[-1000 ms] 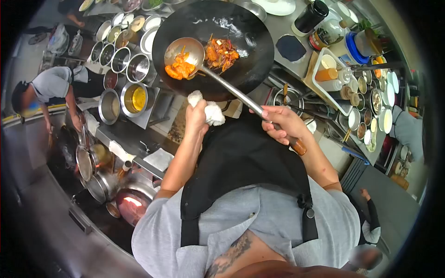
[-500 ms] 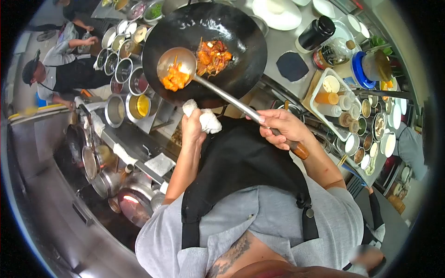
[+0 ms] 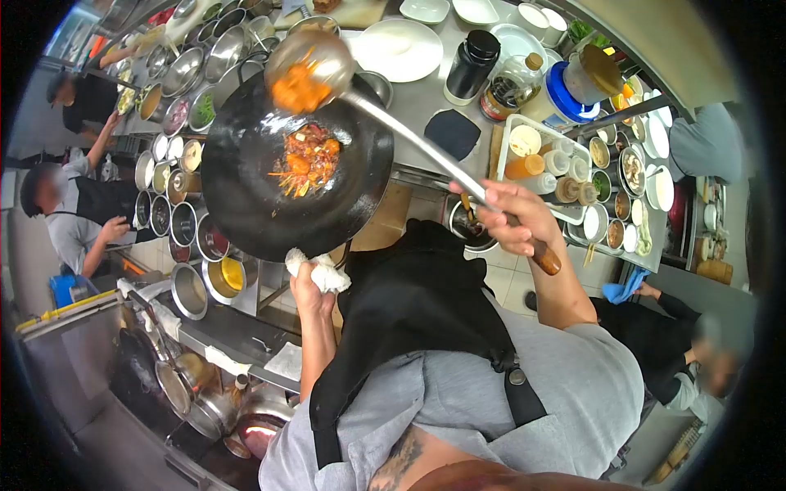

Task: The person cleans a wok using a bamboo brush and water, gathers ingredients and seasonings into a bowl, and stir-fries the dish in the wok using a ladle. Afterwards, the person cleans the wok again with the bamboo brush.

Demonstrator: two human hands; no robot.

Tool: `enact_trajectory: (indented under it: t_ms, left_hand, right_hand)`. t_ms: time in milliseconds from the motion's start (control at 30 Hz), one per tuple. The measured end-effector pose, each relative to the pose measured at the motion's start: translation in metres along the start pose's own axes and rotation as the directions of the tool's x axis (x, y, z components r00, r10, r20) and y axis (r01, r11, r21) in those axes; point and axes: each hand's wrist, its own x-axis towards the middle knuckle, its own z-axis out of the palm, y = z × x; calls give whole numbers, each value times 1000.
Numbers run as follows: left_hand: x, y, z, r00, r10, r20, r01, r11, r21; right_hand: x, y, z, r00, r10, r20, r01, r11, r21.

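My left hand point(image 3: 313, 296) is closed around a folded white cloth point(image 3: 329, 276) at the near rim of a large black wok point(image 3: 237, 184). The cloth hides whether the fingers also grip the wok's handle. In my right hand point(image 3: 519, 218) is the wooden-ended handle of a long metal ladle point(image 3: 409, 139). Its bowl, above the wok's far side, carries pieces of orange, sauce-coated food point(image 3: 301, 86). More of the glossy red-orange food point(image 3: 308, 159) lies in the middle of the wok. Just beyond the ladle is a white plate point(image 3: 399, 51).
A black bottle point(image 3: 472, 67) and a dark folded cloth point(image 3: 452, 134) are on the counter. To the right stands a white basket of sauce bottles point(image 3: 524, 141). Metal bowls point(image 3: 190, 290) line the left side. Co-workers point(image 3: 70, 213) stand at left and a person point(image 3: 671, 352) at lower right.
The ladle has risen from inside the wok to over its far side, still loaded. My view has turned, so the wok appears further left. Both hands keep their hold.
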Motion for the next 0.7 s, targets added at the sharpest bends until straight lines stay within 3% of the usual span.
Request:
enact_trajectory:
  t_ms: [133, 200, 233, 300, 433, 500, 567, 633, 700]
  left_hand:
    - [-8, 1, 3, 998, 57, -32, -58, 998, -3]
    - [-11, 0, -4, 996, 50, -69, -48, 998, 36]
    - [-15, 1, -2, 996, 51, -68, -48, 998, 41]
    - [-22, 2, 5, 991, 63, -116, -58, 997, 48]
    - [-27, 8, 6, 988, 18, -151, -9, 998, 60]
    - [-19, 3, -6, 990, 24, -142, -17, 998, 53]
    - [-15, 5, -13, 992, 28, -125, -23, 999, 43]
    - [-14, 9, -13, 992, 45, -121, -38, 998, 59]
    - [-10, 12, -20, 993, 31, -112, -24, 998, 62]
  right_hand:
    - [26, -19, -40, 981, -172, -93, 165, 983, -76]
    - [51, -22, -67, 912, -326, -251, 197, 882, -429]
    - [66, -20, -82, 911, -327, -252, 200, 883, -425]
    - [97, -13, -112, 808, -440, -392, 90, 749, -656]
    - [131, 8, -164, 778, -532, -334, 68, 599, -798]
    - [138, 22, -178, 633, -701, -328, -166, 291, -942]
    - [136, 32, -169, 614, -728, -305, -190, 239, -952]
    - [147, 54, -198, 491, -871, -14, -122, -53, -991]
    - [149, 65, -196, 483, -875, -27, -163, -59, -985]
